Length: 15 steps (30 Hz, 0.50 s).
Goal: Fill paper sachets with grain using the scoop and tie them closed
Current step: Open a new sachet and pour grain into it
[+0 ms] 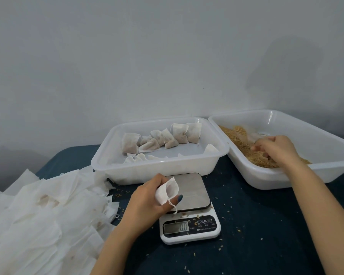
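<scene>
**Left hand holds open sachet over scale; right hand in grain**

Left hand [147,199]: fingers and thumb curled round one empty sachet [167,192], pinching it at the side. Its mouth is open and faces up and to the right. The drawstring [173,205] hangs loose below the fingers. Hand and sachet are above the left part of the scale [189,227] platform; whether they touch it cannot be told.

Right hand [274,149]: inside the right tray [286,179], knuckles up, fingers curled down into the grain [238,139]. The fingertips are blurred and partly buried, so whether they grip anything cannot be told.

Grain: heaped along the left and near side of the right tray. Stray grains [226,205] lie on the dark cloth [256,225] and on the front of the scale.

Middle tray [157,171]: just behind the scale, touching or nearly touching the right tray. Filled sachets [167,138] lie in a row along its far side, with a few flat ones at its near side.

Far left: a large pile [44,211] of empty sachets on the cloth, reaching to the middle tray's left corner.
</scene>
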Available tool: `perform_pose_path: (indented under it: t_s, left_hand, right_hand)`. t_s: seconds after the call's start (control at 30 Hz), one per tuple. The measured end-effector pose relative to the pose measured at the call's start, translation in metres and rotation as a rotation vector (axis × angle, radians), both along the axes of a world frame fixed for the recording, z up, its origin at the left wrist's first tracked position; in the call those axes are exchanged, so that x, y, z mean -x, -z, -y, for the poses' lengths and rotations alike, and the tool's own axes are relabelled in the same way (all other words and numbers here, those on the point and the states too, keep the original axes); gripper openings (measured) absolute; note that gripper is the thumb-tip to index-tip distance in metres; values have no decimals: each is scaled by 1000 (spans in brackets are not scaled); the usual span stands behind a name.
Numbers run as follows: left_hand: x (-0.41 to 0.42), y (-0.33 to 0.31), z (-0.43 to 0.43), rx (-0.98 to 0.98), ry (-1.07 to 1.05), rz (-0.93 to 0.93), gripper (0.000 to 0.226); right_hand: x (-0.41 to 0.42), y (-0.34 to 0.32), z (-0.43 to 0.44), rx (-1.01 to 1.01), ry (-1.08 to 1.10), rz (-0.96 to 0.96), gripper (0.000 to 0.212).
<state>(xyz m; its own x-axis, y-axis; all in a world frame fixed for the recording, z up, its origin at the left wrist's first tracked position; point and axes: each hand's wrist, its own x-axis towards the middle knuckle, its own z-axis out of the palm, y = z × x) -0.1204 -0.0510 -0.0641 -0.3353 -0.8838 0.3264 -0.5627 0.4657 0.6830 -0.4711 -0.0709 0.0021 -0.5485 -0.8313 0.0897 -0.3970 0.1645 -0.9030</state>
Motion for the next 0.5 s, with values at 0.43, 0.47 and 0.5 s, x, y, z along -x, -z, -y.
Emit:
perform_pose_path:
  t_s: [0.43, 0.47, 0.5]
  left_hand:
    - [-3, -2, 2, -38, -21, -219, 36]
    - [-5, -2, 3, -42, -32, -217, 36]
    - [-6, -2, 4, -44, -45, -210, 35]
  right_hand:
    - [-20, -12, -34, 320, -305, 312, 9]
    - [-21, -13, -37, 291, -377, 308, 21]
    - [-22, -13, -39, 255, -445, 297, 31]
